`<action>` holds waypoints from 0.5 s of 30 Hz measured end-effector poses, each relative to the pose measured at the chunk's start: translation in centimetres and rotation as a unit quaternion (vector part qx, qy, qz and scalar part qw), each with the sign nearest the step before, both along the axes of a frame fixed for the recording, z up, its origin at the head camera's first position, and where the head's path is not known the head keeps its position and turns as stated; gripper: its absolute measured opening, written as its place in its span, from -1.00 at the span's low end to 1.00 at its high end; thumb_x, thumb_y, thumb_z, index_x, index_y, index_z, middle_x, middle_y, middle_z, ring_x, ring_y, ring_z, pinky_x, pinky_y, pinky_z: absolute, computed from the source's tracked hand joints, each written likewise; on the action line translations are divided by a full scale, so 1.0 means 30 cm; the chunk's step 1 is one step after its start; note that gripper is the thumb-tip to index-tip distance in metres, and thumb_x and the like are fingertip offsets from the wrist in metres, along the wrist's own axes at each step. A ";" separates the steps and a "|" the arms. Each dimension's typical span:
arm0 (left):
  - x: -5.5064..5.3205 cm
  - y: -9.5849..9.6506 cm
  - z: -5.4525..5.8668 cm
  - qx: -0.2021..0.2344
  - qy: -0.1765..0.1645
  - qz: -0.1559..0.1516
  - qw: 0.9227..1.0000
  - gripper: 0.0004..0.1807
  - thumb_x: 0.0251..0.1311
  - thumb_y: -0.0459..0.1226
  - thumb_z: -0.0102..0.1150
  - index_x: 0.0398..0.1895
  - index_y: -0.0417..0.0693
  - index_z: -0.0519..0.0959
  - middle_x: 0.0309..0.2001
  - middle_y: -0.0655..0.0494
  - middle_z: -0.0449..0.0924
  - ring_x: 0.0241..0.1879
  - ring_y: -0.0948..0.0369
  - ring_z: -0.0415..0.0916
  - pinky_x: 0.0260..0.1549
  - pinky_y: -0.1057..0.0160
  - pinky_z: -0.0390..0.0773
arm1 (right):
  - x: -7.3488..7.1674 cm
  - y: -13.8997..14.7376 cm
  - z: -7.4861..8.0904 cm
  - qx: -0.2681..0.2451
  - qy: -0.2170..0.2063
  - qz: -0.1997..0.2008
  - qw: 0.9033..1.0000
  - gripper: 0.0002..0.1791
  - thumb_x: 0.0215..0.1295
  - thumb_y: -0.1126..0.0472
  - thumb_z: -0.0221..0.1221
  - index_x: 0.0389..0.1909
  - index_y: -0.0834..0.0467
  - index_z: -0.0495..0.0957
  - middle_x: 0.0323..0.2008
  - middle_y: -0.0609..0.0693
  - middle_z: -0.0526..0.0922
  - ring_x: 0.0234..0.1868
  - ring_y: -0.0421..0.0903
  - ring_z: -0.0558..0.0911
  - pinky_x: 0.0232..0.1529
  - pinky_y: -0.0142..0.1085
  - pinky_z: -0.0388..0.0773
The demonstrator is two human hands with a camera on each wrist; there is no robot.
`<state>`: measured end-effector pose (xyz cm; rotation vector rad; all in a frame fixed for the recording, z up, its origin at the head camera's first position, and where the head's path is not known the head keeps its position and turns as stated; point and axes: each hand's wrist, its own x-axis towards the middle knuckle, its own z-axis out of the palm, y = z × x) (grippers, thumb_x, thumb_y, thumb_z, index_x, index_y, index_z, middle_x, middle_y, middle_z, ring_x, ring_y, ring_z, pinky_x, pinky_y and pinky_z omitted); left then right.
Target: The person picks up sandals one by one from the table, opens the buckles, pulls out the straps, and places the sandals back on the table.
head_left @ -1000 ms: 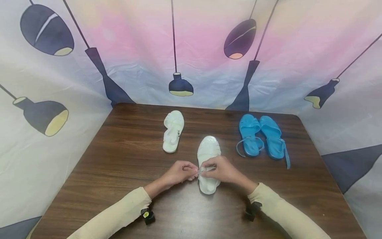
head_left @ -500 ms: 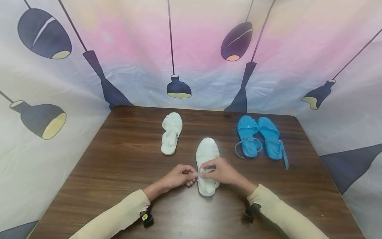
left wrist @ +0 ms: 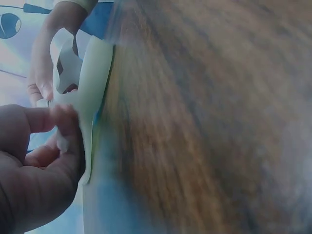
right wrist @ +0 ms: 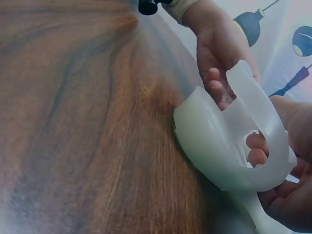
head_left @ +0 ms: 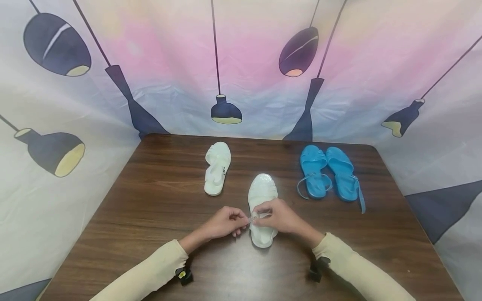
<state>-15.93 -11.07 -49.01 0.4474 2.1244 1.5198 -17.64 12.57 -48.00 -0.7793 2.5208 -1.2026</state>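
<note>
A white sandal (head_left: pixel 262 187) lies on the table in front of me, toe pointing away. At its left side my left hand (head_left: pixel 227 222) pinches the thin end of the ankle strap between thumb and fingers. Across the sandal reaches my right hand (head_left: pixel 280 215), its thumb and index finger pinching the strap close to the left fingertips. In the right wrist view the ankle strap (right wrist: pixel 278 141) stands up in a loop above the heel. The left wrist view shows the left fingers (left wrist: pixel 66 119) closed at the strap; the fastening itself is mostly hidden.
Another white sandal (head_left: pixel 223 155), with a small metal buckle, lies further back to the left. Two blue sandals (head_left: pixel 315 184) sit side by side at the back right, straps loose. The brown wooden table (head_left: pixel 158 184) meets a printed curtain (head_left: pixel 180 75) behind.
Both hands keep their hold at the strap. The left hand has shifted slightly down and left, its lower fingers a little more spread. The sandals stay in place; the head view has tilted slightly.
</note>
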 end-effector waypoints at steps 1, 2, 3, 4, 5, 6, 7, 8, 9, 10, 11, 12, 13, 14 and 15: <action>0.000 -0.001 0.002 -0.003 0.001 -0.003 1.000 -0.81 0.43 -0.31 0.17 -0.22 -0.32 0.66 -0.41 0.04 0.65 -0.51 0.28 0.55 -0.52 0.36 0.61 | 0.001 0.002 0.000 0.000 0.000 -0.002 1.000 -0.79 0.20 0.10 0.47 -0.16 0.02 0.78 -0.17 -0.18 0.80 -0.09 -0.21 0.71 -0.06 -0.29 0.66; 0.000 -0.002 0.003 -0.003 -0.001 -0.006 1.000 -0.81 0.43 -0.32 0.16 -0.22 -0.32 0.66 -0.41 0.04 0.66 -0.51 0.28 0.56 -0.51 0.36 0.62 | 0.001 0.004 0.001 0.000 0.000 -0.004 1.000 -0.79 0.19 0.10 0.47 -0.15 0.02 0.78 -0.17 -0.17 0.80 -0.09 -0.20 0.71 -0.06 -0.29 0.67; -0.001 -0.002 0.003 0.000 -0.003 -0.010 1.000 -0.81 0.44 -0.34 0.15 -0.22 -0.33 0.65 -0.40 0.03 0.65 -0.50 0.28 0.56 -0.50 0.35 0.63 | 0.001 0.006 0.001 -0.001 0.000 -0.005 1.000 -0.78 0.19 0.10 0.47 -0.15 0.02 0.78 -0.16 -0.17 0.80 -0.08 -0.20 0.72 -0.05 -0.29 0.67; -0.002 -0.001 0.001 0.005 -0.012 -0.010 1.000 -0.81 0.44 -0.35 0.14 -0.22 -0.34 0.65 -0.40 0.04 0.65 -0.49 0.28 0.57 -0.48 0.35 0.64 | 0.000 0.008 0.002 -0.001 -0.001 -0.005 1.000 -0.78 0.19 0.10 0.47 -0.14 0.03 0.78 -0.15 -0.16 0.80 -0.08 -0.20 0.72 -0.05 -0.29 0.66; -0.003 0.001 -0.001 0.012 -0.020 -0.012 1.000 -0.81 0.44 -0.35 0.13 -0.22 -0.35 0.64 -0.40 0.04 0.64 -0.47 0.28 0.57 -0.45 0.35 0.65 | -0.001 0.009 0.002 -0.003 -0.001 -0.005 1.000 -0.77 0.20 0.10 0.47 -0.14 0.03 0.78 -0.15 -0.15 0.80 -0.07 -0.19 0.72 -0.04 -0.29 0.67; -0.004 0.003 -0.004 0.021 -0.028 -0.013 0.999 -0.82 0.45 -0.36 0.13 -0.21 -0.36 0.63 -0.39 0.04 0.64 -0.45 0.28 0.58 -0.42 0.35 0.66 | -0.001 0.010 0.004 -0.005 -0.003 -0.005 1.000 -0.77 0.20 0.11 0.47 -0.14 0.04 0.78 -0.14 -0.14 0.80 -0.07 -0.19 0.72 -0.04 -0.29 0.67; -0.005 0.006 -0.006 0.031 -0.032 -0.015 0.999 -0.81 0.45 -0.36 0.12 -0.20 -0.37 0.62 -0.39 0.04 0.63 -0.44 0.28 0.58 -0.40 0.34 0.66 | -0.002 0.011 0.005 -0.008 -0.004 -0.004 1.000 -0.77 0.19 0.11 0.47 -0.14 0.05 0.78 -0.14 -0.13 0.80 -0.08 -0.19 0.72 -0.05 -0.30 0.66; -0.005 0.009 -0.009 0.039 -0.039 -0.015 0.998 -0.81 0.46 -0.36 0.11 -0.20 -0.38 0.61 -0.38 0.05 0.62 -0.42 0.27 0.59 -0.37 0.34 0.67 | -0.004 0.013 0.005 -0.010 -0.004 -0.003 1.000 -0.77 0.19 0.11 0.47 -0.14 0.05 0.78 -0.14 -0.13 0.80 -0.09 -0.20 0.72 -0.06 -0.31 0.66; -0.005 0.012 -0.013 0.046 -0.046 -0.016 0.998 -0.81 0.46 -0.35 0.11 -0.19 -0.38 0.60 -0.38 0.05 0.61 -0.40 0.27 0.59 -0.36 0.33 0.67 | -0.006 0.014 0.005 -0.012 -0.005 -0.001 1.000 -0.78 0.19 0.11 0.47 -0.15 0.05 0.78 -0.15 -0.13 0.80 -0.10 -0.20 0.72 -0.08 -0.32 0.66; -0.005 0.015 -0.016 0.050 -0.054 -0.014 0.997 -0.80 0.47 -0.34 0.10 -0.20 -0.37 0.59 -0.38 0.06 0.60 -0.39 0.26 0.58 -0.35 0.34 0.66 | -0.007 0.014 0.006 -0.012 -0.007 0.000 1.000 -0.78 0.19 0.11 0.47 -0.15 0.04 0.78 -0.17 -0.14 0.80 -0.13 -0.21 0.72 -0.10 -0.33 0.66; -0.004 0.017 -0.018 0.053 -0.057 -0.014 0.997 -0.80 0.48 -0.33 0.10 -0.20 -0.36 0.58 -0.38 0.06 0.59 -0.39 0.25 0.58 -0.34 0.33 0.66 | -0.008 0.015 0.007 -0.012 -0.008 0.002 1.000 -0.79 0.19 0.12 0.46 -0.16 0.04 0.78 -0.18 -0.15 0.80 -0.16 -0.22 0.71 -0.13 -0.34 0.66; -0.002 0.019 -0.019 0.055 -0.059 -0.014 0.997 -0.79 0.48 -0.32 0.09 -0.20 -0.36 0.57 -0.37 0.06 0.58 -0.39 0.25 0.57 -0.34 0.33 0.65 | -0.007 0.016 0.008 -0.011 -0.011 0.003 1.000 -0.80 0.19 0.12 0.47 -0.16 0.03 0.79 -0.19 -0.16 0.80 -0.18 -0.24 0.70 -0.16 -0.35 0.66; 0.000 0.020 -0.021 0.057 -0.061 -0.014 0.996 -0.79 0.49 -0.31 0.09 -0.20 -0.36 0.56 -0.38 0.06 0.57 -0.39 0.24 0.56 -0.35 0.33 0.64 | -0.008 0.017 0.008 -0.010 -0.013 0.004 1.000 -0.80 0.19 0.12 0.46 -0.17 0.03 0.79 -0.19 -0.17 0.80 -0.20 -0.26 0.69 -0.18 -0.36 0.65; 0.001 0.020 -0.022 0.057 -0.066 -0.011 0.996 -0.79 0.49 -0.30 0.09 -0.20 -0.35 0.56 -0.38 0.07 0.56 -0.38 0.24 0.55 -0.35 0.33 0.64 | -0.007 0.017 0.008 -0.008 -0.016 0.005 1.000 -0.81 0.19 0.13 0.46 -0.17 0.03 0.79 -0.20 -0.17 0.79 -0.22 -0.27 0.68 -0.20 -0.36 0.65; 0.003 0.021 -0.022 0.057 -0.065 -0.009 0.996 -0.78 0.49 -0.30 0.08 -0.21 -0.34 0.55 -0.38 0.07 0.56 -0.39 0.24 0.55 -0.35 0.33 0.63 | -0.006 0.016 0.009 -0.006 -0.018 0.006 1.000 -0.81 0.19 0.14 0.46 -0.18 0.03 0.79 -0.21 -0.17 0.79 -0.24 -0.28 0.68 -0.21 -0.36 0.65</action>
